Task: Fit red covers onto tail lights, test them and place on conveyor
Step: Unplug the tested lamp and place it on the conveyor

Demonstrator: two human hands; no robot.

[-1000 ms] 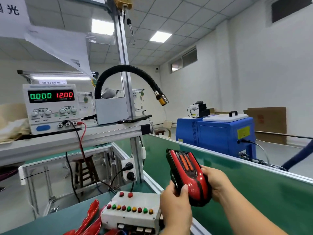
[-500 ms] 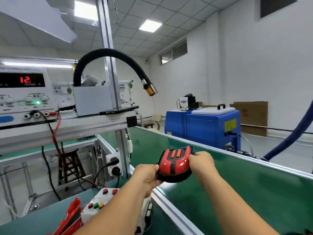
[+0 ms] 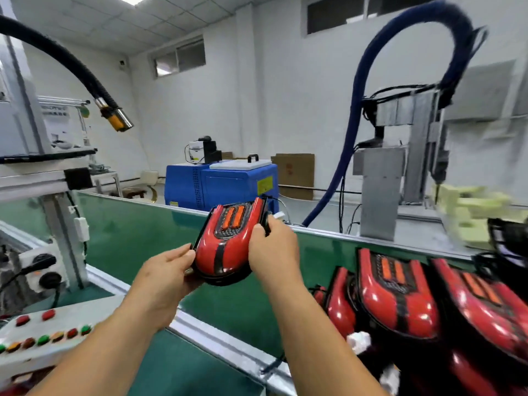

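A tail light [image 3: 228, 244] with a glossy red cover, a black centre stripe and orange inner strips hangs in the air above the green conveyor belt [image 3: 137, 235]. My left hand [image 3: 168, 270] grips its near left edge. My right hand [image 3: 271, 247] holds its right side, fingers curled over the black rim. Several finished red tail lights [image 3: 400, 298] lie in a row on the belt at the right.
A white test box [image 3: 43, 341] with coloured buttons sits at the lower left. Behind the belt stand a blue machine [image 3: 223, 181], a grey metal stand [image 3: 380, 190] with a thick blue hose [image 3: 360, 90], and a black flexible hose [image 3: 65, 64] overhead.
The view has swung right, away from the power supply, bringing the row of finished lights into sight. Both hands have carried the tail light out over the conveyor, tipped flatter.
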